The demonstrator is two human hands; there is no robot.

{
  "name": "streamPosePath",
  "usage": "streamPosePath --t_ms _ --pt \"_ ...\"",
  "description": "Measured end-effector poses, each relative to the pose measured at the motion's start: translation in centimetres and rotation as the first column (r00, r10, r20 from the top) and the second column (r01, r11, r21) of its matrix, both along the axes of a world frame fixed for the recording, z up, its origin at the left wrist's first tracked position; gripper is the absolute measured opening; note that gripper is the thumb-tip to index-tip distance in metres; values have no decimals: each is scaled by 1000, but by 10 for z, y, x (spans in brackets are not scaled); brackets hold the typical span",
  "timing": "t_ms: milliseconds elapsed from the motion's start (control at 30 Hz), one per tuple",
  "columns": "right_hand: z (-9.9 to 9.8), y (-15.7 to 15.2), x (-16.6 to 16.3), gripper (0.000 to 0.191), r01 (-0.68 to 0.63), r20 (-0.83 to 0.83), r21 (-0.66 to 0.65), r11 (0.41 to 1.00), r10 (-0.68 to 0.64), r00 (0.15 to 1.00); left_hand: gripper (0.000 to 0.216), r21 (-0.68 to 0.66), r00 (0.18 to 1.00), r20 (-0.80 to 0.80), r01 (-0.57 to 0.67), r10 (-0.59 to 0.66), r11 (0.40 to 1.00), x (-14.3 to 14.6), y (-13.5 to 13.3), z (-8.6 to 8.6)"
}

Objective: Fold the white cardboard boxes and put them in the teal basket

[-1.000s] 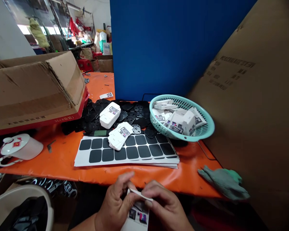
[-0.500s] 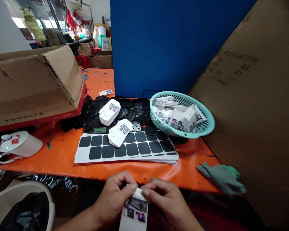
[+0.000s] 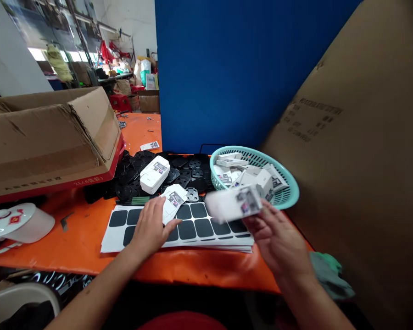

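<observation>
My right hand (image 3: 278, 238) grips one end of a small white printed box (image 3: 234, 202), blurred by motion, in front of the basket. The pale green plastic basket (image 3: 254, 150) holds several similar white boxes (image 3: 258, 176). My left hand (image 3: 150, 229) is over the sticker sheets, thumb and fingers apart, at the near edge of a loose pile of flat white printed cards (image 3: 174, 200); whether it touches them I cannot tell. A neater stack of such cards (image 3: 155, 174) lies behind. Under the loose pile are white sheets of rounded black square stickers (image 3: 187, 230).
Black plates (image 3: 134, 167) are heaped behind the sheets on the orange tabletop (image 3: 189, 270). At left stand an open cardboard box (image 3: 48, 137) and a lidded white mug (image 3: 30, 222). A blue panel (image 3: 227, 78) and a large cardboard sheet (image 3: 358, 160) close off back and right. Gloves (image 3: 330, 275) lie bottom right.
Both hands have parted from the box they held together near my lap. My right hand has carried it up toward the basket; my left has moved forward to the loose cards.
</observation>
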State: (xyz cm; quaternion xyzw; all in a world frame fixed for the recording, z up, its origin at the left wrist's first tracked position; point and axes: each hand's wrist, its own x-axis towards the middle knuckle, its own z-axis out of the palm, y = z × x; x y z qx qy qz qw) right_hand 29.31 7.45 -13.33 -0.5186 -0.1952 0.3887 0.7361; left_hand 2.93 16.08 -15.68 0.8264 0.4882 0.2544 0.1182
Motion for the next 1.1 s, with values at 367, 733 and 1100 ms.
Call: streamPosePath --t_ms 367,733,1100 --pt "-30 -18 -45 36 -393 259 -213 895 439 860 72 90 950 -292 -89 112 992 15 36 -8" --pt "-42 -24 -65 30 -497 283 -285 820 567 773 70 -89 953 -302 -43 14 995 18 71 3" --pt "-42 -23 -66 29 -493 317 -284 822 566 761 82 -90 959 -280 9 -34 996 13 59 -2"
